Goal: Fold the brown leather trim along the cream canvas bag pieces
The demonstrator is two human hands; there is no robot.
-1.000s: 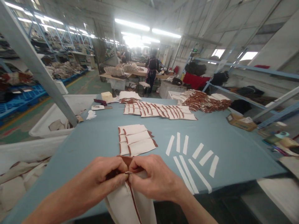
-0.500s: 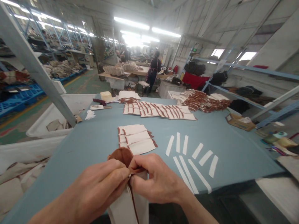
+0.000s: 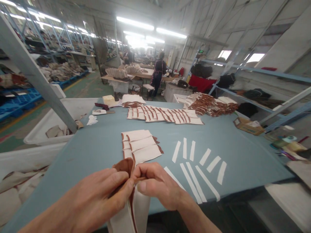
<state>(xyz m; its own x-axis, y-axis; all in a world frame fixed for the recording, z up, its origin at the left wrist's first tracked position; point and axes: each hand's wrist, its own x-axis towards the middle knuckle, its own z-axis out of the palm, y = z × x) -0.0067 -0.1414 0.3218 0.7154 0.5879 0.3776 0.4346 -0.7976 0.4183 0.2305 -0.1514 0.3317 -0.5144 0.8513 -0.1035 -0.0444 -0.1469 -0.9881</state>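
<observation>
Close in front of me is a tall cream piece [image 3: 141,210] with brown suede-like material [image 3: 125,165] showing at its top and a dark brown line down the front. My left hand [image 3: 107,191] pinches its upper edge from the left. Thumb and fingers of my right hand [image 3: 157,186] grip the same edge on the right, and the two hands meet at the front. My fingers hide the exact spot they pinch. Just beyond lies a small stack of flat cream pieces with brown edges [image 3: 145,147]. White strips [image 3: 190,181] lie to the right.
Overlapping cream-and-brown pieces [image 3: 165,115] and a larger pile [image 3: 209,105] occupy the far side of the blue table [image 3: 102,142]. White bins [image 3: 46,129] stand left, near a slanted metal post [image 3: 41,71]. A cardboard box [image 3: 249,126] sits right. A person [image 3: 159,72] stands farther back.
Both hands and the piece have shifted slightly left and down, still pinching its upper edge. Another white strip now shows beside my right hand, where the hand covered it before.
</observation>
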